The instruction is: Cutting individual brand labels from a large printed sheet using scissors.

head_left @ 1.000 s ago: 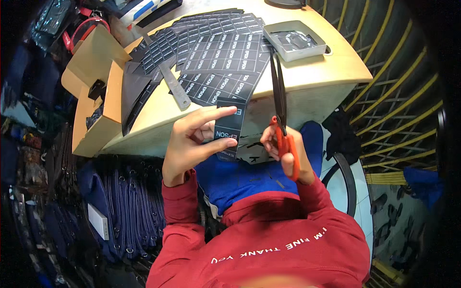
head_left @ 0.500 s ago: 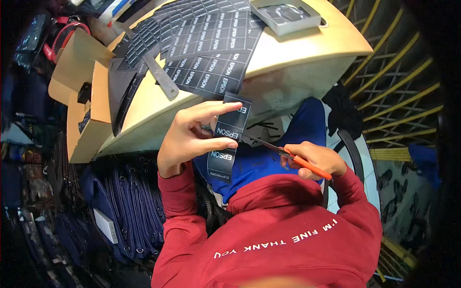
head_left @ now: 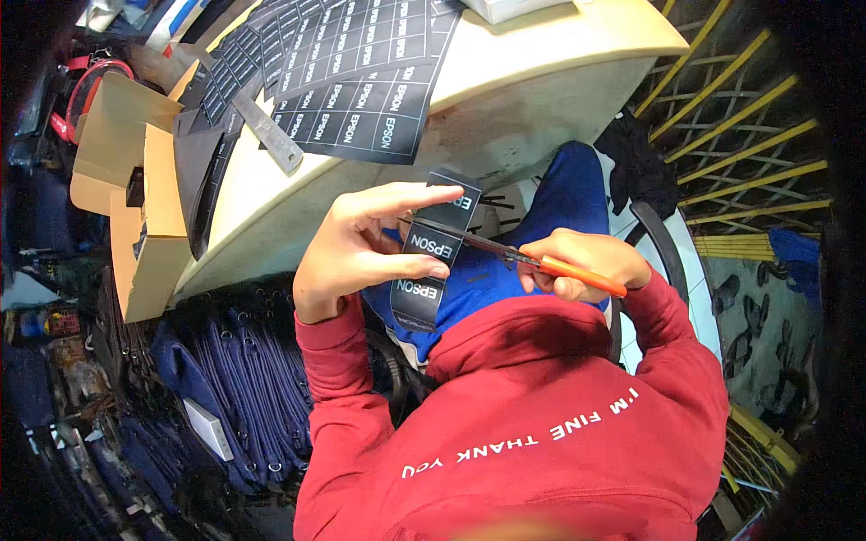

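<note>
My left hand (head_left: 356,248) grips a black strip of printed labels (head_left: 419,293) between thumb and fingers, above my lap. The strip hangs upright, slightly tilted, with pale lettering on each label. In my right hand (head_left: 586,252) is a pair of scissors with orange handles (head_left: 586,276). Its dark blades lie across the strip, between the top label and the one under it. Part of the blades passes near my left fingers. Beyond my hands, black sheets of the same labels (head_left: 379,113) are spread over the table (head_left: 541,54).
A metal ruler (head_left: 271,140) lies near the table's edge, left of the sheets. An open cardboard box (head_left: 162,189) stands at the left. A white box (head_left: 505,9) sits at the table's far side. Dark blue bags with straps (head_left: 239,388) are piled at lower left.
The scissors have moved left and up, from beside the strip to across it. My left hand stays on the strip. The view has shifted, so the table sits higher and further left.
</note>
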